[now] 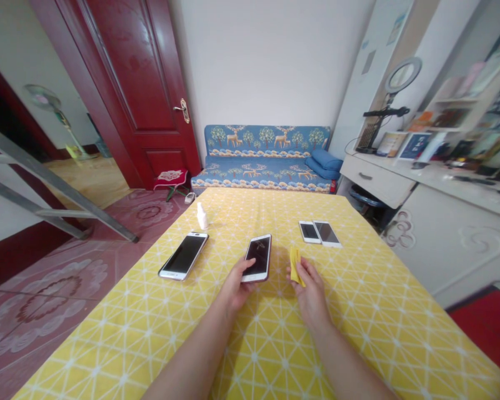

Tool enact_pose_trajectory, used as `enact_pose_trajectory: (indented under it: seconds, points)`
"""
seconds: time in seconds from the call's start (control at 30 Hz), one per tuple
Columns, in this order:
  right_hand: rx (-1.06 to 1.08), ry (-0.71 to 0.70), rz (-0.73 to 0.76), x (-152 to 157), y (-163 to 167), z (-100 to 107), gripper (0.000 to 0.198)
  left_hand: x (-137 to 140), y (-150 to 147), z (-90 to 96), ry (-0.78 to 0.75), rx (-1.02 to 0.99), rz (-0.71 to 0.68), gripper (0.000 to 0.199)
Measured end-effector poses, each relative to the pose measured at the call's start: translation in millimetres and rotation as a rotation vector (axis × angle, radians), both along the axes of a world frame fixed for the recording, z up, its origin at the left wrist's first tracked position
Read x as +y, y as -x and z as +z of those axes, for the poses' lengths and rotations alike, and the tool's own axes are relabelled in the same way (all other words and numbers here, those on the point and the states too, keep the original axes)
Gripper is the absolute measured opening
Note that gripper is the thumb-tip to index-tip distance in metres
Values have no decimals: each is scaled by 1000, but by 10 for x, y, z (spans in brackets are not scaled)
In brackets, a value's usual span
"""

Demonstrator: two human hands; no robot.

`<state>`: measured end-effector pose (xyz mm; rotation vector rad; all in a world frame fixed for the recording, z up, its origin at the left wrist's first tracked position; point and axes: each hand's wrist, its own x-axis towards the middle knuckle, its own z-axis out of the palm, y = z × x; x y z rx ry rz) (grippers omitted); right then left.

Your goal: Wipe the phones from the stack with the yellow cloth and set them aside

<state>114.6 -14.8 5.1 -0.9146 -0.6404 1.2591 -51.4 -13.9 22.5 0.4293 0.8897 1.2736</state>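
Your left hand grips the near end of the middle phone on the table; your right hand, just right of it, pinches a folded cloth. Left lies another phone, a small bottle behind it. Far right, two phones sit side by side, perhaps touching.

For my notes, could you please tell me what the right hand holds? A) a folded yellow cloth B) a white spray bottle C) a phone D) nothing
A: the right hand pinches a folded yellow cloth; the left hand holds the phone.
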Motion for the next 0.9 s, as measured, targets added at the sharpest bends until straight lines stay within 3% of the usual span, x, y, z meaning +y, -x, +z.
enact_pose_trajectory:
  seconds: [0.2,0.43,0.7,0.9]
  points:
    - [4,-12,-23,33,9,-21,49,-7,-51,-33,-46,29,-70,39]
    - [-407,-24,-310,31,-80,-66,36,-114,-125,67,-191,49,-256,62]
    - [-675,-301,-524,64,-192,36,27,-161,-130,-1,-136,-59,-482,65]
    - [-940,-437,-403,37,-176,41,26,-184,-169,-5,-89,-49,-629,57]
